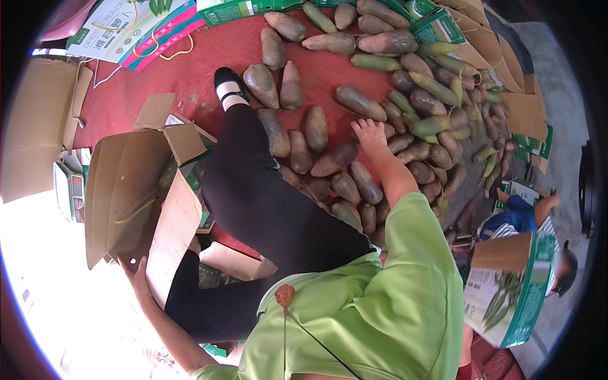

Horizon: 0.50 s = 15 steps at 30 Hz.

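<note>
At the lower left, my left hand [135, 277] grips the near edge of an upright cardboard box [120, 190] with its flaps raised. Bright light washes out part of those fingers. My right hand [372, 134] reaches forward with fingers spread, lying over a dark radish [387, 130] that it partly covers. Just beyond the fingertips lies a long purplish radish [360, 103]. Below the wrist is another reddish-brown radish [335, 159]. Inside the box some dark green shapes show, largely hidden by a flap.
A big heap of green and purple radishes [437, 120] spreads across the red mat [190, 54] to the right. Green-and-white cartons [437, 28] line the back. A scale [71, 187] stands at left. Another person [519, 215] is at right, near a printed carton [506, 291].
</note>
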Motion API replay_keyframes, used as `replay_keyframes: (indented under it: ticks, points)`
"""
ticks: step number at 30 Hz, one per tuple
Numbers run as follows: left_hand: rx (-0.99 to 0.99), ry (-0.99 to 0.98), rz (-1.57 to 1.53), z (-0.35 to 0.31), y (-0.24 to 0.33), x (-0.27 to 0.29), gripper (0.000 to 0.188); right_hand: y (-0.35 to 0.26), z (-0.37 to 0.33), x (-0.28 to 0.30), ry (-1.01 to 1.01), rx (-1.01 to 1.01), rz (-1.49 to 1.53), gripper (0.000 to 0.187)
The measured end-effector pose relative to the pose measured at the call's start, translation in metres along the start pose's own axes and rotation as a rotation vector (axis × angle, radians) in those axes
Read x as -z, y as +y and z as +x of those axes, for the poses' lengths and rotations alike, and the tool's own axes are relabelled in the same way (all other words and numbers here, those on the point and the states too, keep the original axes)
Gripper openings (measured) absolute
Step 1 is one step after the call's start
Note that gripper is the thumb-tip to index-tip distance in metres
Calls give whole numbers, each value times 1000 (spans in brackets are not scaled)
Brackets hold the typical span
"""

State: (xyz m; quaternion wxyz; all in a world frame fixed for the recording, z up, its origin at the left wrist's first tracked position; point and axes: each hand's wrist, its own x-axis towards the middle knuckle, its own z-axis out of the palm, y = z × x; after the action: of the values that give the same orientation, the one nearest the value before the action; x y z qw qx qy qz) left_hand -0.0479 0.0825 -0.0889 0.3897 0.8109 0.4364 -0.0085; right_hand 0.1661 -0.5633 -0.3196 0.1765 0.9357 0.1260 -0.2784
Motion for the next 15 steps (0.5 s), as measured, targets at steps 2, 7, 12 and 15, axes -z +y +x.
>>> replay_keyframes:
  ticks: [2,7,12,15]
  points:
    - [19,17,15,-2,2,-3,86,-1,4,-1,-1,-7,-3,69]
    - [41,63,60,-7,14,-7,85,-2,11,-6,13,-70,25,57]
    - [67,51,24,-15,27,-8,88,-4,13,-7,61,-45,-30,35]
    - [22,8,38,-10,24,-5,89,2,11,-9,75,-43,-30,42]
